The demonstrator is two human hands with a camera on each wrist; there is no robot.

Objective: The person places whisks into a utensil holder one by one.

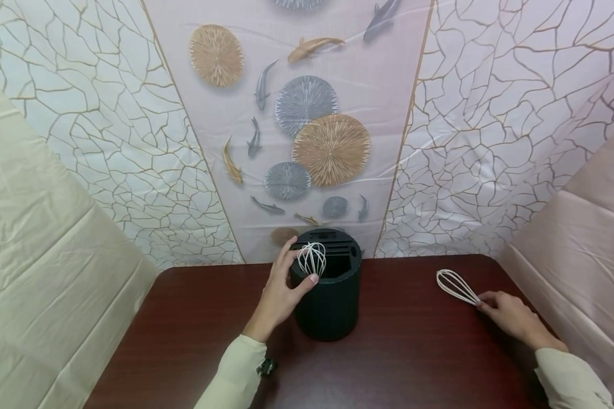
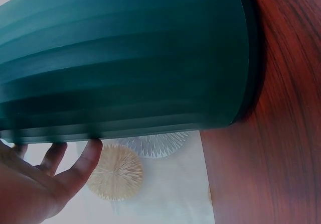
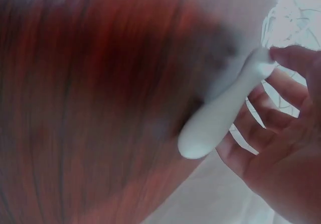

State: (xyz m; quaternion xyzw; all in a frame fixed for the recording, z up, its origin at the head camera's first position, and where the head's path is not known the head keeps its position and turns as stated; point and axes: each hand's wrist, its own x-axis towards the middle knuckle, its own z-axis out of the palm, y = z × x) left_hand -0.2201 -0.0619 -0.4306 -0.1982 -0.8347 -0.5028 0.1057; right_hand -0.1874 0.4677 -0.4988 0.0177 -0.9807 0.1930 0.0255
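A dark green, ribbed utensil holder (image 1: 327,312) stands upright on the table. My left hand (image 1: 278,287) holds its left side at the rim, thumb in front and fingers spread behind; in the left wrist view, fingertips (image 2: 93,151) meet the ribbed wall. Close by that thumb, the white wire head of a whisk (image 1: 312,258) sticks up from the holder, its handle hidden inside. Out to the right, my right hand (image 1: 514,318) pinches a second white whisk (image 1: 456,286) near where wires meet handle. Its smooth, rounded handle (image 3: 215,116) slants below the fingers in the right wrist view.
The reddish-brown wooden table (image 1: 404,352) has rounded far corners. A patterned cloth backdrop (image 1: 256,216) rises behind it, and padded panels slope up at the left (image 1: 46,272) and right (image 1: 583,244). Narrow slots (image 1: 332,244) line the holder's back top.
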